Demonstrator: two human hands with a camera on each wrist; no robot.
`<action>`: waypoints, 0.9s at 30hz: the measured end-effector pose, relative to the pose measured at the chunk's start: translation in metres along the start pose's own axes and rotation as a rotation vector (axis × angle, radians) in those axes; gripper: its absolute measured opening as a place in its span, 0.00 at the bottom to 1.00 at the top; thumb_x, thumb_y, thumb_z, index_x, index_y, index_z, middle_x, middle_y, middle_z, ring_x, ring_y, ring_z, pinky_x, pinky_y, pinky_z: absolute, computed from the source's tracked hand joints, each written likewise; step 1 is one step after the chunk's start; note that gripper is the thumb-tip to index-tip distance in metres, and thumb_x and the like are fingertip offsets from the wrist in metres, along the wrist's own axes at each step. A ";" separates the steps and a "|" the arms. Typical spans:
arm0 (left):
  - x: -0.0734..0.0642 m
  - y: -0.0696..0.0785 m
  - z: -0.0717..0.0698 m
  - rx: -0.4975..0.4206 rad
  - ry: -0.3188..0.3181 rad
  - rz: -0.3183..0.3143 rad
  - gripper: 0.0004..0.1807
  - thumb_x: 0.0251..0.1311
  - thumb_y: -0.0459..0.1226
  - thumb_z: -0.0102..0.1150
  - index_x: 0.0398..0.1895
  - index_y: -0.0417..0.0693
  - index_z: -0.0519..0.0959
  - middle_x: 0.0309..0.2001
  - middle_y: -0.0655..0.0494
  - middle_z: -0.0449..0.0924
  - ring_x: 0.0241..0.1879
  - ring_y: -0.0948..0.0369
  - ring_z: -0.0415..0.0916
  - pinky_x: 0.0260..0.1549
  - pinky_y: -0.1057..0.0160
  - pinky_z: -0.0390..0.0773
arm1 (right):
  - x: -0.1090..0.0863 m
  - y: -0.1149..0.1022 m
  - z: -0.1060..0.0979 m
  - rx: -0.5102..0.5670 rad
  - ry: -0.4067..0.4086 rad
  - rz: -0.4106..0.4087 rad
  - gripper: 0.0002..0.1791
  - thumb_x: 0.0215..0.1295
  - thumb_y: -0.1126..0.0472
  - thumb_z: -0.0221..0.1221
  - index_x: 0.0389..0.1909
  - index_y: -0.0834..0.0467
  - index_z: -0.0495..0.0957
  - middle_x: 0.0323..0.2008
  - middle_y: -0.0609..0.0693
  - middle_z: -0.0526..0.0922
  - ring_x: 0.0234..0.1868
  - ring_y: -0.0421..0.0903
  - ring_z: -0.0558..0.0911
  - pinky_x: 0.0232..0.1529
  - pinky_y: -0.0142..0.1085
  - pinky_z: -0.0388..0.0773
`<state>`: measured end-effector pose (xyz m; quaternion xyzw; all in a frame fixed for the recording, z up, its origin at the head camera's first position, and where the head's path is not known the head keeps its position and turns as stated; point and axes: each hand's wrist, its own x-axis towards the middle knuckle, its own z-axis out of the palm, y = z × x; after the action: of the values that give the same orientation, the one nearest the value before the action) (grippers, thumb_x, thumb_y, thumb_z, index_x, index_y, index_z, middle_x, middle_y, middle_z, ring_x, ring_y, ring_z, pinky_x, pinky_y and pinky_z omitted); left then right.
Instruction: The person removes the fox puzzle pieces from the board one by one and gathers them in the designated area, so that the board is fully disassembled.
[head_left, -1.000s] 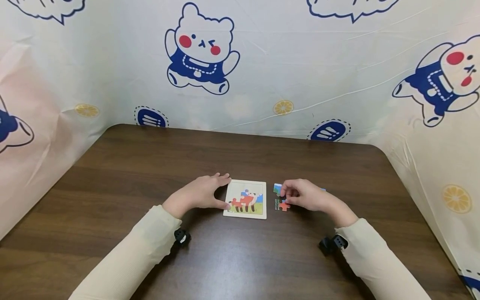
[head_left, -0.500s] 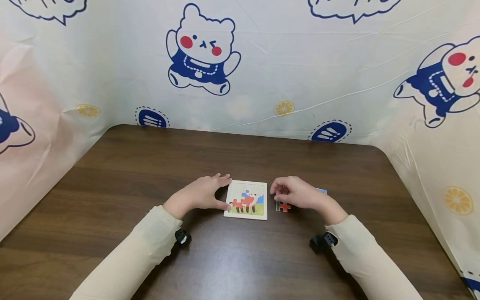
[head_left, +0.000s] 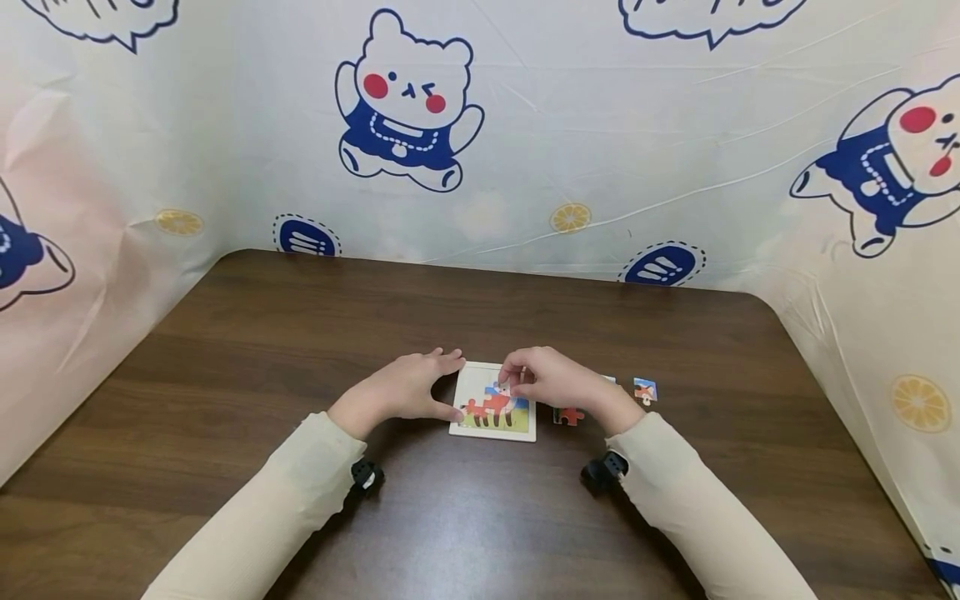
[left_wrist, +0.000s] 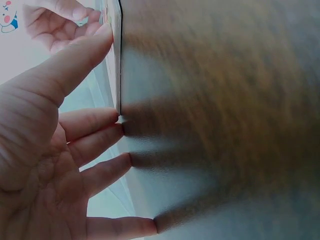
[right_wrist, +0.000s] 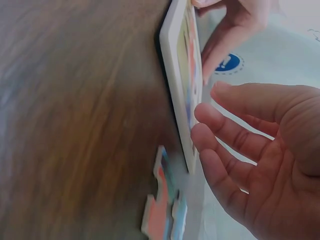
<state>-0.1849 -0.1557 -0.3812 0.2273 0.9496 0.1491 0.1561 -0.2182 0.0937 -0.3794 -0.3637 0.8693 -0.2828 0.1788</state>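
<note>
A square puzzle board (head_left: 474, 377) with a pale frame lies on the table, with a partly assembled red, white and blue animal picture in it. My left hand (head_left: 408, 385) steadies its left side, thumb at the lower corner and straight, spread fingers near the upper one. Over the board's upper right part is my right hand (head_left: 551, 383), its thumb and fingertips drawn close together. A small teal puzzle piece (left_wrist: 82, 21) shows between those fingertips in the left wrist view; most of it is hidden.
Right of the board lies a red puzzle piece (head_left: 570, 416), partly under the right hand. Another loose blue and orange piece (head_left: 645, 390) lies farther right. The brown table (head_left: 480, 525) meets a printed cloth backdrop (head_left: 525, 125) behind.
My right hand has moved left from the loose pieces to above the board, uncovering the blue and orange piece at the right. My left hand has stayed at the board's edge.
</note>
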 end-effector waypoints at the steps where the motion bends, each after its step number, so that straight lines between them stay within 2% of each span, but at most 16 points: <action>1: 0.000 0.000 0.000 0.000 0.000 0.001 0.47 0.54 0.57 0.70 0.74 0.49 0.65 0.76 0.51 0.59 0.76 0.46 0.55 0.70 0.44 0.64 | 0.002 -0.001 0.001 -0.002 -0.005 0.002 0.06 0.67 0.68 0.61 0.43 0.59 0.82 0.31 0.47 0.78 0.32 0.41 0.74 0.36 0.30 0.73; 11: -0.001 0.000 -0.001 -0.002 -0.001 0.003 0.46 0.54 0.57 0.70 0.74 0.49 0.65 0.76 0.51 0.59 0.76 0.45 0.55 0.70 0.44 0.64 | 0.012 -0.005 0.008 -0.061 -0.042 0.021 0.10 0.64 0.71 0.61 0.45 0.58 0.81 0.35 0.50 0.76 0.33 0.40 0.72 0.37 0.29 0.71; 15: -0.001 0.001 -0.001 -0.001 -0.003 0.002 0.46 0.55 0.57 0.70 0.74 0.49 0.65 0.77 0.51 0.58 0.76 0.45 0.55 0.70 0.44 0.63 | 0.013 -0.003 0.010 -0.084 -0.032 0.025 0.12 0.64 0.71 0.61 0.48 0.59 0.80 0.35 0.51 0.75 0.32 0.40 0.71 0.37 0.29 0.71; 21: -0.001 0.002 -0.002 0.005 -0.004 0.003 0.46 0.55 0.56 0.70 0.74 0.48 0.65 0.76 0.50 0.59 0.76 0.44 0.55 0.70 0.44 0.63 | 0.013 -0.006 0.011 -0.092 -0.026 0.037 0.11 0.63 0.72 0.61 0.45 0.60 0.79 0.35 0.51 0.74 0.33 0.41 0.71 0.37 0.29 0.70; 27: -0.001 0.003 -0.003 0.002 0.000 0.013 0.46 0.55 0.55 0.70 0.73 0.46 0.66 0.76 0.48 0.60 0.75 0.43 0.56 0.69 0.43 0.64 | 0.014 -0.010 0.009 -0.096 -0.057 0.059 0.11 0.63 0.72 0.61 0.45 0.61 0.78 0.36 0.51 0.74 0.34 0.42 0.71 0.38 0.30 0.70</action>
<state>-0.1842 -0.1548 -0.3771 0.2338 0.9482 0.1491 0.1550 -0.2180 0.0747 -0.3819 -0.3542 0.8867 -0.2249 0.1941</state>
